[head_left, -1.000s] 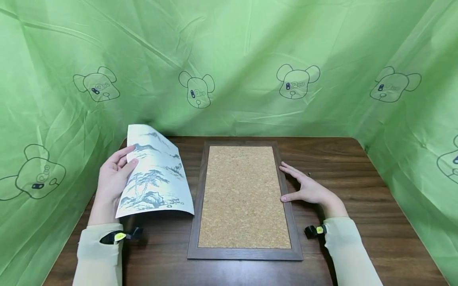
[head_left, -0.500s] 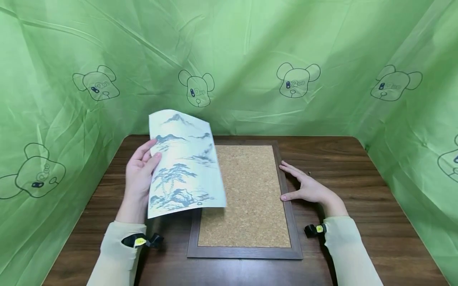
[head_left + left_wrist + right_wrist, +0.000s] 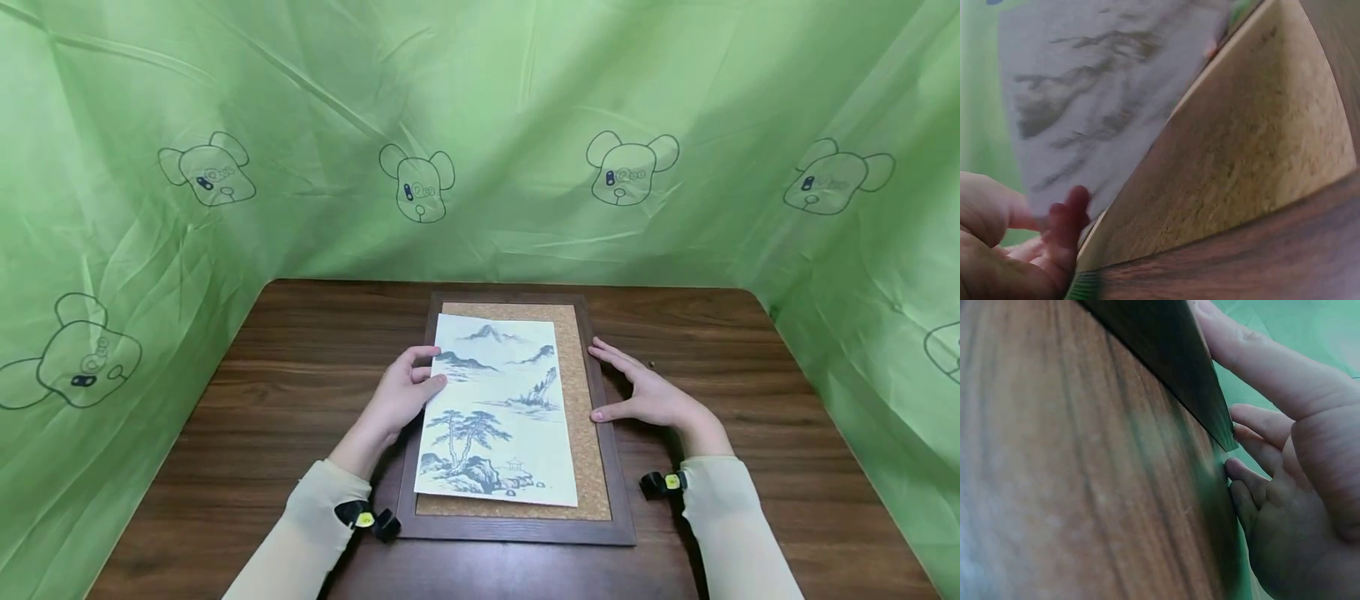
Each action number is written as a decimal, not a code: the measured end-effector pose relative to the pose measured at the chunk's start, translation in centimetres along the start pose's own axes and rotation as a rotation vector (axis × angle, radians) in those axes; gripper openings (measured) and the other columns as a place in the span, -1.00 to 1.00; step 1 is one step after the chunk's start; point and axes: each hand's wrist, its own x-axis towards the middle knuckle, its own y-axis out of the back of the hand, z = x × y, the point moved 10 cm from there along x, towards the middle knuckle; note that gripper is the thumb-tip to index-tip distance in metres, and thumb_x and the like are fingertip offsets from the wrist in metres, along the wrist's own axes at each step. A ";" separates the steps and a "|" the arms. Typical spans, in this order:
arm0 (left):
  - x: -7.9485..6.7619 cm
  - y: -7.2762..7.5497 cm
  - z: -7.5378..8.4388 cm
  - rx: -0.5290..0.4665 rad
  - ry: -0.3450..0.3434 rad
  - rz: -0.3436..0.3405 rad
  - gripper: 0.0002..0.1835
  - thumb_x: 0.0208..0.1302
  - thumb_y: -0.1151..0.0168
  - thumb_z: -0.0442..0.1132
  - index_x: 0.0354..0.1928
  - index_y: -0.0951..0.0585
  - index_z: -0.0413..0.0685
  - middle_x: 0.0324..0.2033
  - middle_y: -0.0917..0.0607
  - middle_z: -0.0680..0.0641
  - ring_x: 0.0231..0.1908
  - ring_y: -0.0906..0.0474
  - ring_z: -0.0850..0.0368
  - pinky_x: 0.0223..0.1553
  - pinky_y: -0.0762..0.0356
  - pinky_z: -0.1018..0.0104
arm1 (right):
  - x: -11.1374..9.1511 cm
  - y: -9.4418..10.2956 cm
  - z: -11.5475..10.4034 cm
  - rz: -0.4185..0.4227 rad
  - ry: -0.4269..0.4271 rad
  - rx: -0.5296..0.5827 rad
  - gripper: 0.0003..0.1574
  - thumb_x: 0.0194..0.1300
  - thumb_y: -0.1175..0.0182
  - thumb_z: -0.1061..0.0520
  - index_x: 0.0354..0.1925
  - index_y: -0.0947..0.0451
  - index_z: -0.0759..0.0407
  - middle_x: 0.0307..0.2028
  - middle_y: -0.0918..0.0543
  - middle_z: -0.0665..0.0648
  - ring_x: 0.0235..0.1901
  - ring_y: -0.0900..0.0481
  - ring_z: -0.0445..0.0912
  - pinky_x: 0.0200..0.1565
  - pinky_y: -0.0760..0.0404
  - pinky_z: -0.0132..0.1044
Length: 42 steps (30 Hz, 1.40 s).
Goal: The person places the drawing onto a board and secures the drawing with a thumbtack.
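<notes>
A paper sheet [image 3: 495, 408] printed with blue-grey mountains and pines hangs over a cork board [image 3: 588, 433] with a dark wooden frame [image 3: 517, 530]. Its left edge is pinched between thumb and fingers of my left hand [image 3: 393, 396]. Cork shows along the right side and in strips above and below the paper. The left wrist view shows the paper [image 3: 1097, 94] tilted above the cork. At the frame's right side, my right hand [image 3: 652, 396] lies with thumb and fingertips spread against the edge. In the right wrist view these fingers [image 3: 1266, 359] are fairly straight beside the dark frame edge.
The board lies on a brown wood-grain table [image 3: 285, 400]. Behind and at both sides hangs a green cloth [image 3: 510, 100] with bear-head outlines. A tiny dark speck [image 3: 651, 364] lies on the table near my right hand.
My left hand has carried the paper rightward from beside the board to over the cork, lowering and flattening it. My right hand has stayed at the frame's right edge.
</notes>
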 end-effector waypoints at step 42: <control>1.3 -0.6 0.8 0.404 -0.043 0.101 -0.66 0.20 -0.44 -0.24 0.01 -0.63 -0.06 -0.46 -0.76 0.05 -0.66 -0.68 0.09 -0.52 -0.65 0.22 | 0.1 0.1 0.6 0.009 -0.007 -0.020 0.36 -0.01 -0.55 -0.31 0.60 -0.03 -0.23 0.61 0.14 -0.16 0.57 0.20 0.13 0.37 0.10 0.44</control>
